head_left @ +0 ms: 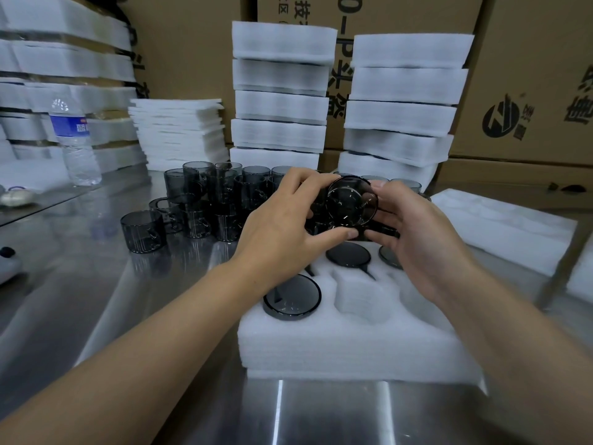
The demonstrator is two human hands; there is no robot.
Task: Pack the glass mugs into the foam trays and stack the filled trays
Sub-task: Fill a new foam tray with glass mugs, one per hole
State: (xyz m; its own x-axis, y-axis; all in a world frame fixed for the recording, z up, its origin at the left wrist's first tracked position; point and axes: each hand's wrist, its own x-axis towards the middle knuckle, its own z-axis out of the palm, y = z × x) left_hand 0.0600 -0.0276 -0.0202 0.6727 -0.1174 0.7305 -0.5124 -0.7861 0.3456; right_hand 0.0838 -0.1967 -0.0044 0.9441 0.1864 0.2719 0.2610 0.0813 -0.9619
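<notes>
Left hand [288, 226] and right hand [414, 232] pinch a smoky glass mug [351, 200] over the white foam tray [353, 342]. Best match its handle to a free slot, then seat gently.

Carrying on the metal surface [96, 300] a foam tray [353, 345] up front, smoky glass mugs [221, 194] behind, a foam sheet [500, 226] right, tray stacks [279, 107] beyond.
</notes>
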